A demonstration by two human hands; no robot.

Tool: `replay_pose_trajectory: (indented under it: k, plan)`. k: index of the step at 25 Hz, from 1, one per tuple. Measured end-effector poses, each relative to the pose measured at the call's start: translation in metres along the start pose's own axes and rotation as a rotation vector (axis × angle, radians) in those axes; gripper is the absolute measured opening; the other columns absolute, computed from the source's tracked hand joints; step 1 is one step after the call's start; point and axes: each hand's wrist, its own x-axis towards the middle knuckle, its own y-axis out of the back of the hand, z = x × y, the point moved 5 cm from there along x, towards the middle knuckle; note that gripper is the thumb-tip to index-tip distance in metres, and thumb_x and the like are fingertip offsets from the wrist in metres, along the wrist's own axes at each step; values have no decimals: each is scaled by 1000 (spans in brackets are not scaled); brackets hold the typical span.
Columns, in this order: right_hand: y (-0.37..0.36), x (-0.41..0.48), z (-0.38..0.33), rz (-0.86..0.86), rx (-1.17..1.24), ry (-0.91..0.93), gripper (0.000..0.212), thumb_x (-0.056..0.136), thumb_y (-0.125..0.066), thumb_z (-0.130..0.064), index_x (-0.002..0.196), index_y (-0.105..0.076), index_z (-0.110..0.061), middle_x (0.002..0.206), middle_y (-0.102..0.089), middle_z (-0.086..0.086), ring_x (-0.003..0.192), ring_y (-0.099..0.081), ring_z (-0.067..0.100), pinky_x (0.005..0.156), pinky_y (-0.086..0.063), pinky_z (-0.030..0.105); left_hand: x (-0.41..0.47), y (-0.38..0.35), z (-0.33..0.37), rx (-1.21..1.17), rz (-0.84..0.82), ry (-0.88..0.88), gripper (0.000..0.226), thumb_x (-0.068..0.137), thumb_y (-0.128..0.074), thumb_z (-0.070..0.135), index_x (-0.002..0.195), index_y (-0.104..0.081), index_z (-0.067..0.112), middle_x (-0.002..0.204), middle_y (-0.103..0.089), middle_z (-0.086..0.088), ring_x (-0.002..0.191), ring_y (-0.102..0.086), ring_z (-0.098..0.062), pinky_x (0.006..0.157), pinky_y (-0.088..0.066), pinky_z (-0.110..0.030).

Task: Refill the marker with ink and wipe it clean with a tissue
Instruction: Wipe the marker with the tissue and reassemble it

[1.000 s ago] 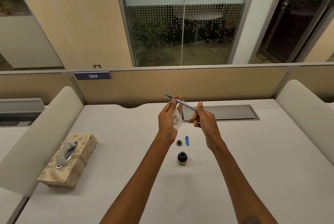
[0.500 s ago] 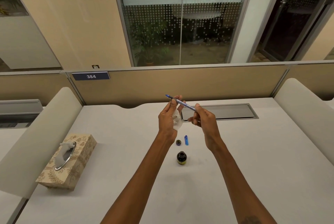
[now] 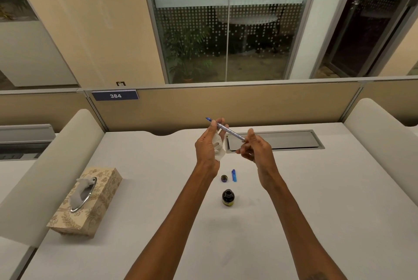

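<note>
I hold a slim blue marker [image 3: 229, 130] in the air above the white desk, its tip pointing up and to the left. My right hand [image 3: 254, 148] grips its rear end. My left hand [image 3: 209, 144] pinches the front part and also holds a crumpled white tissue [image 3: 219, 148] against the palm. Below the hands, on the desk, stand an open dark ink bottle [image 3: 228, 197], its small dark lid [image 3: 224, 178] and the blue marker cap [image 3: 233, 175].
A patterned tissue box [image 3: 90, 202] with a tissue sticking out sits at the left of the desk [image 3: 316, 189]. A grey cable hatch [image 3: 285, 140] lies behind my hands. Padded dividers flank the desk, a partition closes the back.
My right hand has shifted slightly along the marker's rear end. The marker and left hand stay almost where they were.
</note>
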Motion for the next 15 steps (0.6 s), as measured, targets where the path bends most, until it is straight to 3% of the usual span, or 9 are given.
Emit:
replay_pose_trajectory:
  k: [2, 5, 8, 12, 15]
  plan:
    - [0, -1, -1, -56, 36, 76, 18, 94, -64, -26, 104, -63, -11, 91, -74, 5, 87, -72, 20, 77, -55, 25, 0, 2, 2, 16, 19, -11, 18, 98, -56, 18, 101, -72, 11, 101, -76, -5, 104, -69, -25, 91, -55, -32]
    - [0, -2, 0, -67, 61, 146, 21, 89, -69, -11, 110, -65, -10, 105, -73, 9, 96, -71, 21, 78, -57, 22, 0, 5, 3, 50, 43, -27, 17, 98, -58, 19, 101, -74, 12, 99, -77, -3, 106, -68, -26, 85, -57, -29]
    - [0, -1, 1, -23, 51, 165, 19, 91, -67, -11, 110, -67, -6, 104, -73, 13, 95, -70, 22, 77, -57, 21, -2, 5, 3, 99, 46, -55, 18, 99, -57, 19, 101, -75, 13, 101, -77, -3, 110, -68, -26, 77, -58, -24]
    - [1, -1, 2, 32, 42, 154, 14, 95, -62, -20, 101, -69, -9, 94, -73, 11, 91, -70, 25, 72, -55, 19, -4, 4, 2, 150, 29, -88, 18, 98, -57, 16, 102, -74, 11, 101, -77, -5, 117, -66, -28, 94, -54, -29]
    - [-2, -1, 1, 83, -43, 126, 22, 101, -52, -30, 92, -67, -16, 83, -70, 4, 86, -70, 21, 69, -54, 17, -5, 1, 1, 196, 11, -120, 19, 98, -57, 17, 98, -76, 14, 103, -77, -5, 119, -65, -29, 82, -56, -22]
